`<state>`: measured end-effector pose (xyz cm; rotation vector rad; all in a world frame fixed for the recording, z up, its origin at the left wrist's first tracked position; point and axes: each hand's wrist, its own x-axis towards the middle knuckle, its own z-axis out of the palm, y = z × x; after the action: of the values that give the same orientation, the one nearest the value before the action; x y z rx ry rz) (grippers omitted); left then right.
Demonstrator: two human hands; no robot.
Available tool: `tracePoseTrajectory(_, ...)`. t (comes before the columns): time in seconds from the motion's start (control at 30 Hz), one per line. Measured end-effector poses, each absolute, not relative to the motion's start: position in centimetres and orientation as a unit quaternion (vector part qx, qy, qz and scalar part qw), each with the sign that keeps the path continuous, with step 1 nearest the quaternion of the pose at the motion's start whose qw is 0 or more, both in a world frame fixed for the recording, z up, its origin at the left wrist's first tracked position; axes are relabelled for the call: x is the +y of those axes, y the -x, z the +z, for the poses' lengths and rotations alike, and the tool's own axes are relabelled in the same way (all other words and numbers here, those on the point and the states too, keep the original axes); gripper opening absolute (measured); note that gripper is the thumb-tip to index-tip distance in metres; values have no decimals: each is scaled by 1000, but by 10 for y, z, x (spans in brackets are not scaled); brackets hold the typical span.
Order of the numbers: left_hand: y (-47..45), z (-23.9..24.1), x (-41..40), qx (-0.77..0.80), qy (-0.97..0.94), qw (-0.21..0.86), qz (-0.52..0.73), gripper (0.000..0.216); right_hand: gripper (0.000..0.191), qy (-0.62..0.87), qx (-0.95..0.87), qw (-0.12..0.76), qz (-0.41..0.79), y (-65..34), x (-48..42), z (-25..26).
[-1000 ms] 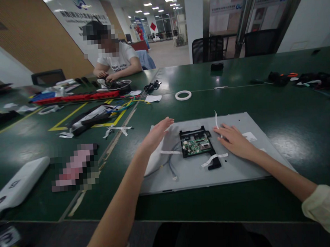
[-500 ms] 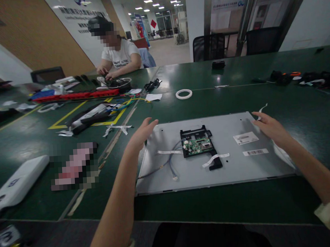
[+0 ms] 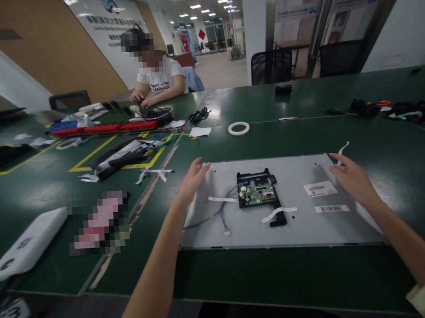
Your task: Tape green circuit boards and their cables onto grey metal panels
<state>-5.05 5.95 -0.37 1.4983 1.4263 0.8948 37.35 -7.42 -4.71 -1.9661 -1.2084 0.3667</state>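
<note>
A flat grey display panel [image 3: 296, 233] lies back side up on the green table in front of me. On it sits a black bracket [image 3: 279, 217] with a green circuit board [image 3: 258, 194]. Strips of white tape [image 3: 278, 213] and thin cables [image 3: 223, 220] are on its back. My left hand [image 3: 194, 181] is at the far left corner, fingers stretched and apart, along the panel's side. At the far right corner is my right hand [image 3: 350, 174], its fingers curled with a loose strip of white tape [image 3: 343, 150] sticking up from them.
Beyond the panel lies a white tape roll [image 3: 238, 128]. To the left are a white device [image 3: 28, 244], a blurred pink object [image 3: 101, 221], torn tape pieces [image 3: 154, 173] and a black bundle [image 3: 122, 157] with wires. A co-worker [image 3: 157, 78] sits across the table, hands on dark cables.
My view has shifted, so most things appear lower. The panel appears slightly turned and a little farther from the table's front edge, my hands still at its sides. The tape stays with my right hand.
</note>
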Motion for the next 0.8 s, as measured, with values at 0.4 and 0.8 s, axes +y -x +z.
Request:
tracePoseTrajectory(0.4, 39, -9, 67, 558, -740, 247, 284, 70, 51, 788, -554, 270, -20, -373, -65, -49)
tracePoseTrajectory(0.8, 40, -9, 71, 564, -773, 139, 255, 68, 47, 815, -515, 264, -24, -359, -65, -39)
